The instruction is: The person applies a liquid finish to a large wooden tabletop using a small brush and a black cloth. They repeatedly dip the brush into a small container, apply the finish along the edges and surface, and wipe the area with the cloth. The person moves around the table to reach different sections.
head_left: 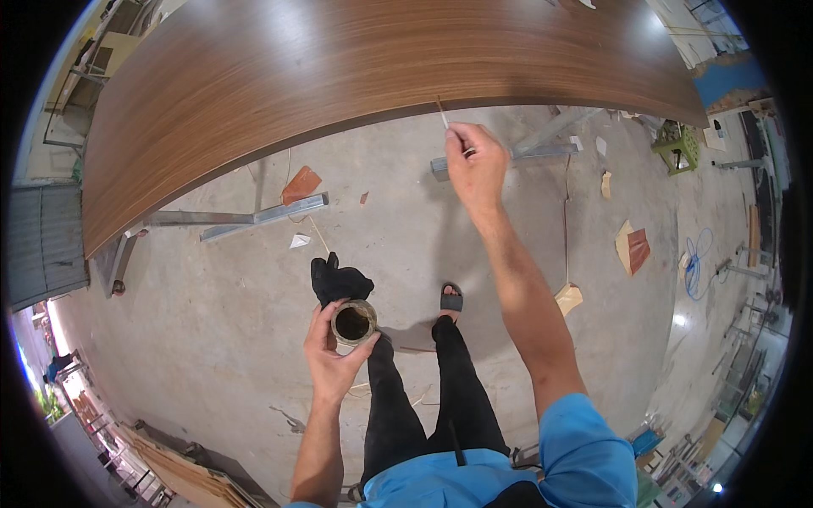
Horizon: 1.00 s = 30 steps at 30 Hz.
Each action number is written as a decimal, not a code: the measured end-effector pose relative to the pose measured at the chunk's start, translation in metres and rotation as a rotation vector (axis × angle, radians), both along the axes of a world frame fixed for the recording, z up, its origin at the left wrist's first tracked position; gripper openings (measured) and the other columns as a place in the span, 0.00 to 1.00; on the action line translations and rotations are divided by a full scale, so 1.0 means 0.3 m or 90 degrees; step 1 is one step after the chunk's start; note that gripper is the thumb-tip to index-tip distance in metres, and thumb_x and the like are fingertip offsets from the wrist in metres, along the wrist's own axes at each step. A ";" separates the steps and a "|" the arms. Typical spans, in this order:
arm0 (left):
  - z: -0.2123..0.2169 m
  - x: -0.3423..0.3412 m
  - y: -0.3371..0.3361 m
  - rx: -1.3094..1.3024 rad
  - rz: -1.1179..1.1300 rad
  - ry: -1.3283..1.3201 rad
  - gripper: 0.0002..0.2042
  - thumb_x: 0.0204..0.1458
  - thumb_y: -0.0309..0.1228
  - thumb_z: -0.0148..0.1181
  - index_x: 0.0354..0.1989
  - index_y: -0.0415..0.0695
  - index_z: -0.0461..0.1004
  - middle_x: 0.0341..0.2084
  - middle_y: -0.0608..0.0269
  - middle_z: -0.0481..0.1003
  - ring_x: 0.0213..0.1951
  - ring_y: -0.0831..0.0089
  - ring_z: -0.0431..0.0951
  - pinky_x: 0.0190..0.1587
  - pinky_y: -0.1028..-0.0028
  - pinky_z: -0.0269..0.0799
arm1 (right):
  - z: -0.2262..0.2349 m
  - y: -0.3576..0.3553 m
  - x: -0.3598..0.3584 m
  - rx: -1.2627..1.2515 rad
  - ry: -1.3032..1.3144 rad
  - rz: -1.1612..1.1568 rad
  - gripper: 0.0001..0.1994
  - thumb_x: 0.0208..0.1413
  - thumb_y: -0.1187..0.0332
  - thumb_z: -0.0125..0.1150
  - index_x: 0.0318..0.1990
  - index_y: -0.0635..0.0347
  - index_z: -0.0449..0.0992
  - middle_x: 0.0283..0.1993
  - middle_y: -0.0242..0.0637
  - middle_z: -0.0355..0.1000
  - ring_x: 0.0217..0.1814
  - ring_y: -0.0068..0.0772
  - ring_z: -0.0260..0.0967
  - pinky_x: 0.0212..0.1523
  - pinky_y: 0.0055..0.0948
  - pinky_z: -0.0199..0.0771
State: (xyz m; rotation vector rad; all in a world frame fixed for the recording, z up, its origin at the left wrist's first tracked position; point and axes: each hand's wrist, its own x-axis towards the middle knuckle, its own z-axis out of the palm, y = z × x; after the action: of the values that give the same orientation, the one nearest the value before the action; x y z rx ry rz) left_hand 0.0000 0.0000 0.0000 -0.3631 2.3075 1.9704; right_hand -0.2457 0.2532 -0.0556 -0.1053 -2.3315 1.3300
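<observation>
My right hand (477, 165) is closed in a pinch around a thin pale stick-like tool, probably a fine brush (444, 114). Its brownish tip meets the near edge of a wood-grain board (356, 63). Lower and to the left, my left hand (333, 351) wraps around a small round jar (355, 323) with an open top and a dark inside. Just beyond the jar, a bunched black cloth (340, 279) shows; I cannot tell whether it touches my fingers or lies lower down.
Metal supports (262, 222) stand under the board. On the concrete floor lie a reddish-brown scrap (301, 184), a yellow-and-brown scrap (632, 248) and a blue hose (696, 267). A green stool (676, 147) is at the right. Stacked panels (174, 466) lean at the lower left.
</observation>
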 end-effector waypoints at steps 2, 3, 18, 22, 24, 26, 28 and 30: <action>-0.009 0.008 -0.005 0.024 0.019 0.005 0.34 0.42 0.15 0.78 0.61 0.33 0.72 0.54 0.58 0.72 0.57 0.68 0.77 0.63 0.70 0.73 | -0.019 0.058 0.003 0.019 0.023 -0.042 0.06 0.61 0.74 0.64 0.42 0.61 0.85 0.37 0.39 0.83 0.33 0.34 0.79 0.38 0.32 0.78; -0.014 0.012 -0.007 0.025 0.027 0.003 0.34 0.42 0.15 0.78 0.61 0.33 0.72 0.54 0.58 0.72 0.57 0.68 0.77 0.63 0.70 0.73 | -0.011 0.108 -0.001 0.032 0.021 -0.103 0.06 0.61 0.74 0.64 0.41 0.62 0.85 0.36 0.39 0.82 0.32 0.33 0.79 0.37 0.33 0.77; 0.021 0.021 -0.065 0.022 0.061 -0.007 0.33 0.41 0.14 0.78 0.60 0.33 0.73 0.53 0.58 0.72 0.55 0.68 0.78 0.62 0.69 0.74 | -0.004 -0.005 0.020 -0.095 -0.021 -0.171 0.09 0.59 0.74 0.66 0.46 0.63 0.84 0.34 0.40 0.83 0.31 0.31 0.77 0.38 0.30 0.78; 0.004 0.025 -0.075 0.015 0.056 0.002 0.33 0.41 0.12 0.77 0.60 0.33 0.73 0.53 0.58 0.72 0.55 0.68 0.78 0.62 0.69 0.74 | -0.004 0.005 0.005 -0.067 0.015 -0.058 0.08 0.60 0.74 0.67 0.45 0.64 0.85 0.35 0.38 0.83 0.33 0.28 0.77 0.38 0.28 0.77; 0.002 0.030 -0.072 0.014 0.056 -0.002 0.33 0.41 0.12 0.77 0.60 0.33 0.72 0.53 0.59 0.72 0.56 0.68 0.78 0.62 0.69 0.74 | -0.047 -0.082 0.011 -0.060 -0.049 0.044 0.08 0.62 0.73 0.67 0.46 0.63 0.85 0.37 0.34 0.83 0.35 0.21 0.76 0.39 0.24 0.77; 0.002 0.030 -0.069 0.025 0.063 -0.005 0.33 0.42 0.12 0.76 0.61 0.34 0.72 0.53 0.59 0.72 0.56 0.68 0.78 0.62 0.69 0.75 | -0.064 -0.078 0.010 -0.075 -0.023 0.035 0.08 0.62 0.72 0.67 0.46 0.64 0.85 0.36 0.34 0.83 0.35 0.21 0.76 0.39 0.25 0.77; 0.000 0.026 -0.073 0.018 0.050 -0.010 0.34 0.42 0.12 0.75 0.62 0.34 0.71 0.55 0.59 0.74 0.58 0.69 0.77 0.64 0.68 0.73 | -0.074 -0.010 -0.001 -0.046 -0.016 -0.023 0.08 0.62 0.72 0.67 0.45 0.64 0.85 0.36 0.37 0.83 0.35 0.25 0.78 0.39 0.27 0.77; -0.001 0.027 -0.076 0.017 0.042 -0.011 0.35 0.43 0.12 0.75 0.64 0.35 0.70 0.57 0.59 0.74 0.59 0.69 0.76 0.66 0.67 0.72 | -0.053 0.151 -0.023 0.023 0.001 -0.120 0.07 0.61 0.71 0.65 0.43 0.63 0.85 0.36 0.42 0.83 0.34 0.34 0.80 0.39 0.32 0.78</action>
State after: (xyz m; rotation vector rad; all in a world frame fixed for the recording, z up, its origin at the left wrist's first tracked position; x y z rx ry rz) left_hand 0.0080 -0.0229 -0.0004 -0.4589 2.2842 2.0182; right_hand -0.2527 0.2986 -0.0716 -0.3057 -2.2804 1.1937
